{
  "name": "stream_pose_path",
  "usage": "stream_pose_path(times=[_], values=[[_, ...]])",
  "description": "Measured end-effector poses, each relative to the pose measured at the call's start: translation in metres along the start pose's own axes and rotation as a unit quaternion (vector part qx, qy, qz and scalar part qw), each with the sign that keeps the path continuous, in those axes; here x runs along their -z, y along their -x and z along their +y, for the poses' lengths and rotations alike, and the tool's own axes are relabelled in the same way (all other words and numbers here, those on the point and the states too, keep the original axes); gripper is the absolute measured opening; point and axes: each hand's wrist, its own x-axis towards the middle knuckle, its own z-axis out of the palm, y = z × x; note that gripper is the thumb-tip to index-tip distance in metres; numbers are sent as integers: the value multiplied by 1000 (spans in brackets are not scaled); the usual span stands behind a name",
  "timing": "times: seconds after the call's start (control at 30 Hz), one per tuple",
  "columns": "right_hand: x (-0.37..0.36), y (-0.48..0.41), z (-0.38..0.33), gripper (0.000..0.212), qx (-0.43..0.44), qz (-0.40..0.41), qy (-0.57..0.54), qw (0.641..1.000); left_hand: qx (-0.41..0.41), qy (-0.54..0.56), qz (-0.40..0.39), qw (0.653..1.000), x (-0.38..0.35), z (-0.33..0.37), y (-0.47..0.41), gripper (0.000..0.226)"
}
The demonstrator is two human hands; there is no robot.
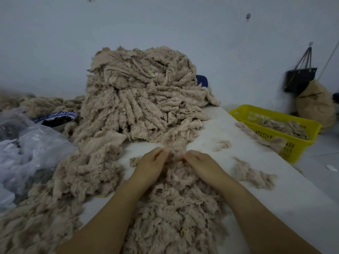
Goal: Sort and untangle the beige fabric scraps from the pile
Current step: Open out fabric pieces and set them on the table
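A tall pile of beige fuzzy fabric scraps (145, 96) stands at the back of the white table (229, 129). A long strip of the same beige scraps (174, 202) runs from the pile toward me between my arms. My left hand (150, 164) and my right hand (200, 164) meet at the strip's far end, and the fingers of both pinch the beige scrap there, close together. More loose scraps (80, 173) lie heaped to the left of my left arm.
A yellow plastic basket (293, 145) with scraps in it sits off the table's right edge. Small tufts (253, 173) lie on the table at right. A clear plastic bag (27, 153) and a blue-rimmed bowl (56, 119) are at left. A dark bag (300, 77) hangs on the wall.
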Motion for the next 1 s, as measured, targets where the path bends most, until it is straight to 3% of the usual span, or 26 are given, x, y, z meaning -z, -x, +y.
stream_pose_path(times=[0.07,0.13,0.2,0.3,0.5,0.57,0.7,0.87,1.0], values=[[-6,6,-7,63,8,-101,-63,993,-11,-24,-33,999,4,1,3,34],[-3,8,-8,68,3,-109,-168,980,-3,-13,-55,998,9,4,4,44],[2,5,-8,63,-18,-7,-235,972,0,-1,-65,998,12,6,2,50],[8,-3,3,56,-52,153,-205,965,-10,-1,-11,1000,13,12,-8,44],[-9,-8,2,47,-47,147,-202,967,-76,-107,5,991,-12,58,-43,43],[-12,-10,-3,47,-29,218,-222,950,-118,-136,8,984,-37,78,-58,44],[5,-6,6,47,-17,366,-247,897,-128,-108,19,986,-93,98,-78,40],[11,-8,17,51,-37,374,-228,898,-92,-77,54,991,-125,68,-76,41],[5,-13,15,50,-15,360,-206,910,-80,9,147,986,-114,46,-58,33]])
